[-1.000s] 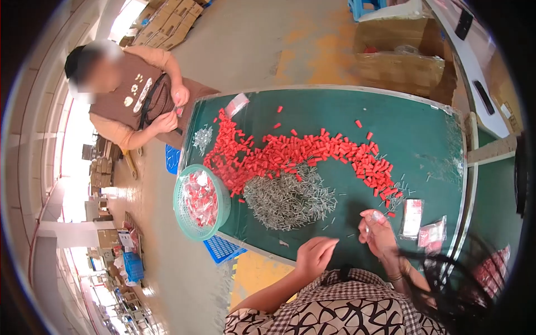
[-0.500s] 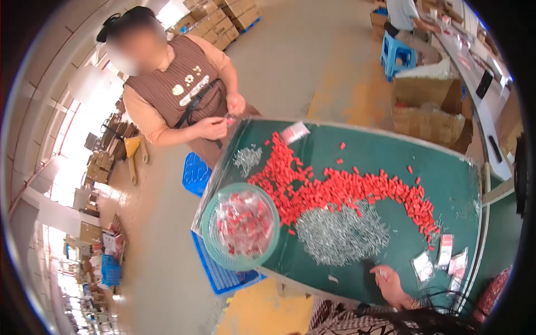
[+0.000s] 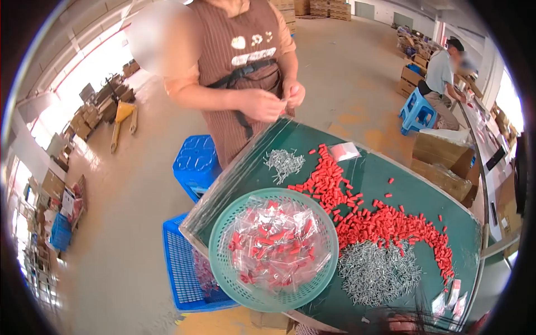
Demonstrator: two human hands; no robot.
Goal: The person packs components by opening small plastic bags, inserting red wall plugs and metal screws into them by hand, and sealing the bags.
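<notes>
At the bottom edge, my right hand [image 3: 403, 323] shows only in part, dark and crossed by strands of hair; its fingers cannot be made out. Just above it lies a heap of small silver screws or pins [image 3: 379, 273] on the green tabletop [image 3: 391, 173]. A band of short red plastic tubes [image 3: 385, 223] curves along the far side of that heap. A green mesh basket [image 3: 223, 279], filled with clear bags of red pieces [image 3: 273, 240], stands at the table's left corner. My left hand is out of view.
Opposite, a person in a brown apron [image 3: 245, 61] pinches something small near a little metal pile [image 3: 283, 164]. Small bags [image 3: 438, 304] lie at lower right. A blue crate [image 3: 181, 279] and blue stool [image 3: 195, 164] stand left. Another person [image 3: 441, 72] sits farther off.
The view has tilted up and shifted, so the table and basket appear lower and larger. My right hand, plainly visible before beside the metal heap, is now mostly below the frame.
</notes>
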